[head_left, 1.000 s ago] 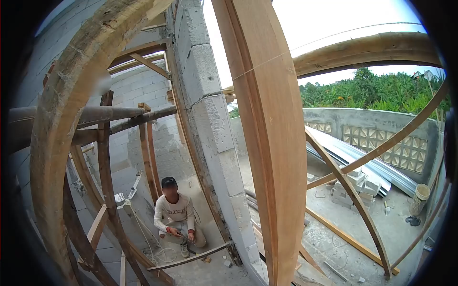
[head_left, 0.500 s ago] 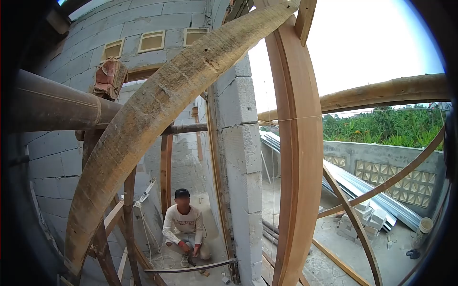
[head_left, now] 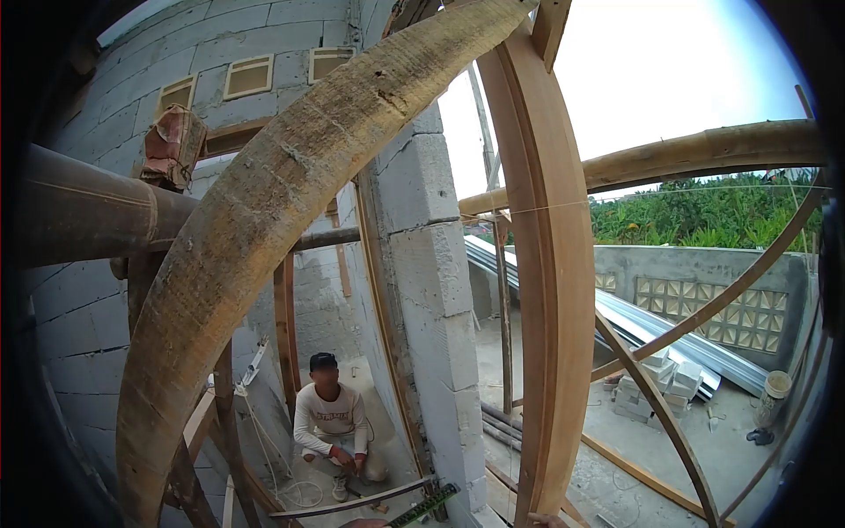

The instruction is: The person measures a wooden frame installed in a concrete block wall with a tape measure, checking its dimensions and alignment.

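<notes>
Beyond and right of the right hand (head_left: 547, 521), the grey concrete floor (head_left: 731, 451) bears stacked pale rectangular blocks (head_left: 653, 396) and a dirty cream cylindrical bucket (head_left: 774, 400).

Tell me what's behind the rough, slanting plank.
Behind the rough plank are the grey block wall, a wooden beam and a thick dark pole running in from the left. A thinner pole shows to the right; the plank covers the stretch between, hiding whether they join.

One crouching person (head_left: 333, 421), one bucket (head_left: 772, 398)
</notes>
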The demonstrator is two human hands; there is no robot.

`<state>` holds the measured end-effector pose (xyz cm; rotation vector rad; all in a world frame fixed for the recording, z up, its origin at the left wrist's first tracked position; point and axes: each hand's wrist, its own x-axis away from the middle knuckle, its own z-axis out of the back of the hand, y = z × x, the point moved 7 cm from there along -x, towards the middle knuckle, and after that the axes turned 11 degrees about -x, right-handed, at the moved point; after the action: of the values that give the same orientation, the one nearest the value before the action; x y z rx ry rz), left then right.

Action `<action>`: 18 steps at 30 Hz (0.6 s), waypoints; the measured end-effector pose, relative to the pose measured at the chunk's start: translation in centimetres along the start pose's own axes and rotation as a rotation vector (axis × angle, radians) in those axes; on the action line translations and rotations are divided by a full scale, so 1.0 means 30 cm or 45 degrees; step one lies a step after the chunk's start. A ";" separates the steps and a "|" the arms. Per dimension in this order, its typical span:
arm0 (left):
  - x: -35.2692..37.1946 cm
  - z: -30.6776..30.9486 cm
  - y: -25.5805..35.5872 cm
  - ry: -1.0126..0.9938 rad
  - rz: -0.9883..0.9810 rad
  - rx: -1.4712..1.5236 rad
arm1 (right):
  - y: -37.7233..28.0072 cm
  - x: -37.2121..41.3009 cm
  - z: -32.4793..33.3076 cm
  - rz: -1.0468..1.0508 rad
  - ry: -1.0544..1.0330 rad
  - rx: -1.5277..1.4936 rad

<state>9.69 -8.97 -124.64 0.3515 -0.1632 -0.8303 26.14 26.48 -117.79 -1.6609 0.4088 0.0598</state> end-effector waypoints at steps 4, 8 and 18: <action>0.069 0.542 0.143 0.601 0.475 0.053 | -0.102 -0.048 0.110 0.329 0.025 0.340; 0.104 0.874 0.268 1.001 0.523 -0.399 | -0.235 -0.066 0.194 0.426 0.049 0.474; 0.088 1.500 0.571 1.701 0.358 -1.153 | -0.233 -0.001 0.377 0.198 0.111 0.490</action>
<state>10.82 -11.13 -76.48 -0.0381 1.3429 -0.1986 30.43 37.98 -112.69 -1.2538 0.5773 0.0217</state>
